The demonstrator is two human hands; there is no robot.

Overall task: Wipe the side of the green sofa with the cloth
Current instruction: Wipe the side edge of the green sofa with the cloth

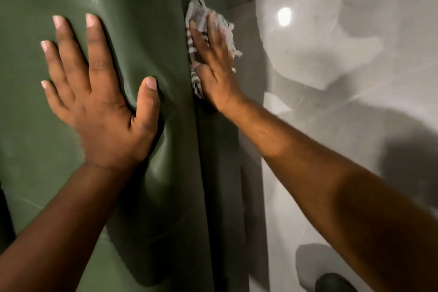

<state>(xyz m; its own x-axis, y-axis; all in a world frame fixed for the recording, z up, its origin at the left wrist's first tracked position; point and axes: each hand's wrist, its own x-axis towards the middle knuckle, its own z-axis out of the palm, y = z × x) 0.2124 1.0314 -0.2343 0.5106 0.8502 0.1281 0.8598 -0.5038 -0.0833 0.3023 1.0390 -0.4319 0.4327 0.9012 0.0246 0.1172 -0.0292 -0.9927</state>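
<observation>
The green sofa (132, 2) fills the left half of the head view, its smooth leather-like top bulging toward me. My left hand (99, 92) lies flat on that top, fingers spread, pressing a dent into it. The sofa's side panel (220, 161) drops away as a darker green strip to the right of the seam. My right hand (213, 61) presses a crumpled white cloth with dark stripes (196, 14) flat against this side, near the seam. Frayed edges of the cloth stick out above and to the right of the fingers.
Glossy grey floor tiles (343, 78) spread to the right of the sofa, with a dark grout line, a bright lamp reflection (284, 16) and shadows. A dark rounded shape (334, 282) sits at the bottom edge on the floor.
</observation>
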